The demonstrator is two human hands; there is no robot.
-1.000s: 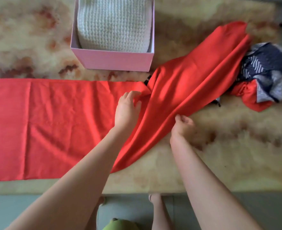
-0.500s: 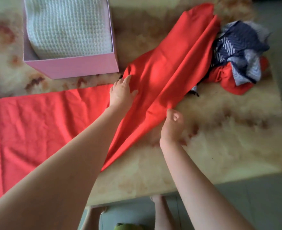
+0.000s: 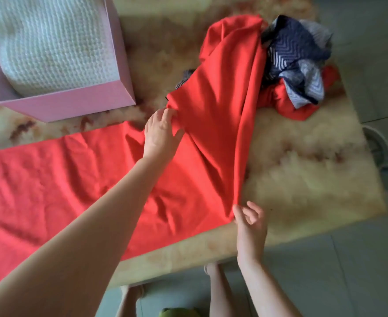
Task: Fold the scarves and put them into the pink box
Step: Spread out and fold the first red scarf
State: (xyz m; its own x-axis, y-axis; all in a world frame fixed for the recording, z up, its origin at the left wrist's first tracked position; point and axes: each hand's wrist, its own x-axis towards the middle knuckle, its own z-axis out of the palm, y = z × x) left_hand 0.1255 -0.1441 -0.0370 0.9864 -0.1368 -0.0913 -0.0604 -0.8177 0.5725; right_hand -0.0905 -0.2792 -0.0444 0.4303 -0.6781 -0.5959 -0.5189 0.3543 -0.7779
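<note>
View: head camera, looking down past both forearms onto a marbled table [image 3: 302, 161].
Left hand [image 3: 161, 136]: rests on the red scarf [image 3: 74, 179], thumb spread to the side, fingertips curled into a bunch of cloth at the scarf's far edge.
Right hand [image 3: 250, 220]: at the table's near edge, thumb and fingers pinching a fold of the same red scarf; the cloth rises from this pinch in a long ridge.
Red scarf: lies flat on the table to the left of the left hand and runs out of frame; between the two hands it is lifted and creased.
Heap [image 3: 296, 65]: blue patterned and red scarves crumpled together, beyond the right hand and well apart from it, touching the red scarf's far end.
Pink box [image 3: 69, 101]: beyond and left of the left hand, near it, open on the table.
In the box: a folded white knitted scarf [image 3: 51, 42], filling most of it.
Below the hands: bare legs [image 3: 218, 289], grey floor tiles [image 3: 360, 271], and a blurred green thing [image 3: 179, 313] too unclear to identify.
</note>
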